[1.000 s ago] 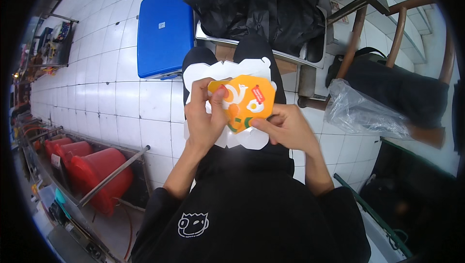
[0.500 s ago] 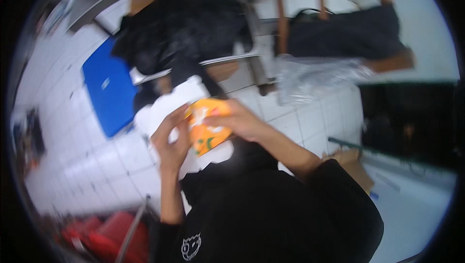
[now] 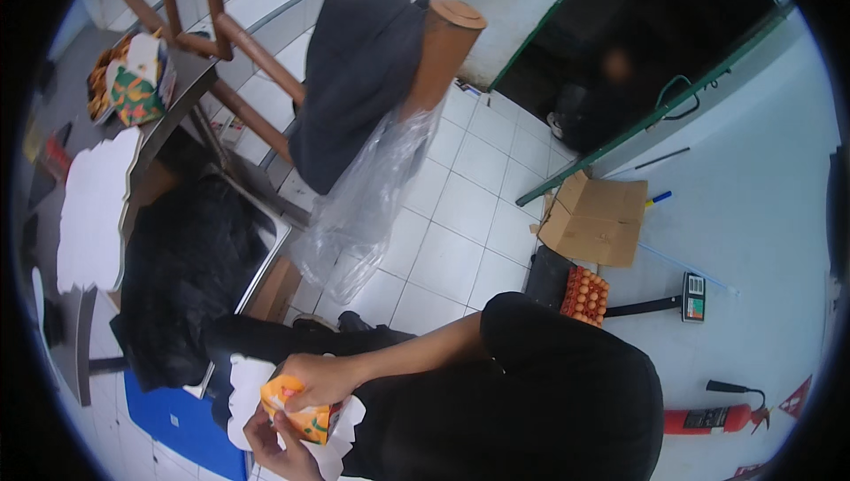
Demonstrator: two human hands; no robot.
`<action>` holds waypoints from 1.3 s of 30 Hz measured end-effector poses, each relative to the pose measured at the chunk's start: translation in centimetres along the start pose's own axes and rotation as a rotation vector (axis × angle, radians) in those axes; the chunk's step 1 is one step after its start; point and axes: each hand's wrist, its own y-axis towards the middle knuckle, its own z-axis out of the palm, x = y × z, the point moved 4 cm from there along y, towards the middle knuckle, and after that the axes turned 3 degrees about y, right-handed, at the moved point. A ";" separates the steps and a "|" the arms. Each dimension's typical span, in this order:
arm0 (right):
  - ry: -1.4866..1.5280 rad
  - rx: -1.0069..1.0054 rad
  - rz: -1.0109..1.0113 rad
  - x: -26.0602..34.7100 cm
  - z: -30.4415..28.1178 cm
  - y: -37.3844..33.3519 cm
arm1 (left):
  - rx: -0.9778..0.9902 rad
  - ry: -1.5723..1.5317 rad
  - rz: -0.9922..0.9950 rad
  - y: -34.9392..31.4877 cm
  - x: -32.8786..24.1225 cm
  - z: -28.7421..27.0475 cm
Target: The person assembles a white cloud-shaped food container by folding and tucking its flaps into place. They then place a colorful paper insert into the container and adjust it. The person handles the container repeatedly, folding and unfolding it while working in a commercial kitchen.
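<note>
Low on the left, over my lap, both hands are on a small orange printed paper carton with green, white and pink shapes. My right hand grips its upper side, thumb pressed on the printed face. Fingers of my left hand close on its lower left edge. Beneath the carton lie white scalloped-edge paper blanks, partly covered by my hands. Whether the carton is fully folded I cannot tell.
More white blanks and a patterned box beside fried food are on the left table. A clear plastic bag hangs from a wooden chair. Rightward are an egg tray, cardboard box and fire extinguisher.
The view has swung to the right, so my hands now appear lower and farther left. Both still hold the orange carton, and the eggs and extinguisher have come into view.
</note>
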 end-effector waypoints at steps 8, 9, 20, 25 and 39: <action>0.016 0.080 0.105 -1.0 0.8 0.6 | -0.076 -0.149 -0.086 0.3 0.2 -1.4; 0.020 0.073 0.118 -0.9 0.7 0.5 | -0.082 -0.147 -0.086 0.2 0.0 -1.3; 0.032 0.149 -0.057 1.6 0.4 -1.1 | -0.173 -0.256 -0.226 -1.6 1.2 -1.8; -0.046 0.085 -0.118 3.6 1.2 -1.9 | -0.043 -0.281 -0.132 -1.9 1.1 -2.7; 0.008 0.125 0.250 4.0 0.1 -2.9 | -0.141 -0.341 -0.108 -3.0 -2.9 -0.7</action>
